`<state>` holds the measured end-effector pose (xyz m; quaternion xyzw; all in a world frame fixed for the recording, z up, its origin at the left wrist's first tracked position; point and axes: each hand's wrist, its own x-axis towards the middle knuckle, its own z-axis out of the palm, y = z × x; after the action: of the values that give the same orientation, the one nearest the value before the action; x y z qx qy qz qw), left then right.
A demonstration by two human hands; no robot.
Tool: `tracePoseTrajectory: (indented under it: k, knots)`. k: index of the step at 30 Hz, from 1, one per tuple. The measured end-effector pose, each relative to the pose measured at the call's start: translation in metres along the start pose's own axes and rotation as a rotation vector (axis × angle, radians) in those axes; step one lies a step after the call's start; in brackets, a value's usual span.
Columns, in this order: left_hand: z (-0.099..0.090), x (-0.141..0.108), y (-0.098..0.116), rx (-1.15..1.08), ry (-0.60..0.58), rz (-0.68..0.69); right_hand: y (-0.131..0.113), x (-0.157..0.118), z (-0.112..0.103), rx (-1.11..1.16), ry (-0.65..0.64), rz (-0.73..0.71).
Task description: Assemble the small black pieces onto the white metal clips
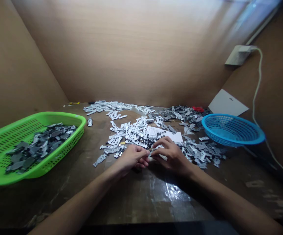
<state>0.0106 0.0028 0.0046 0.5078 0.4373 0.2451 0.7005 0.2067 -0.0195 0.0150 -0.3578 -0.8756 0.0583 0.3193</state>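
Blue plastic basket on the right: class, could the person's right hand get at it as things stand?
Probably yes: the right hand is on that side, and only low, scattered flat parts lie between it and the blue plastic basket, though that hand now pinches a small part.

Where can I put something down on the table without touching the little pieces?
Bare table shows in front of the left hand and right hand, and between the green tray and the scattered parts. Behind the hands it's crowded.
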Motion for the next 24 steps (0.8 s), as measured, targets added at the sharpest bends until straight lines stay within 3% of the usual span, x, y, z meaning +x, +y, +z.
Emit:
tracePoseTrajectory:
  k: [24]
  knots:
    - [0.0007, 0.0013, -0.0008, 0.030, 0.006, -0.002, -0.0030, -0.0025, 0.0025, -0.136, -0.028, -0.028]
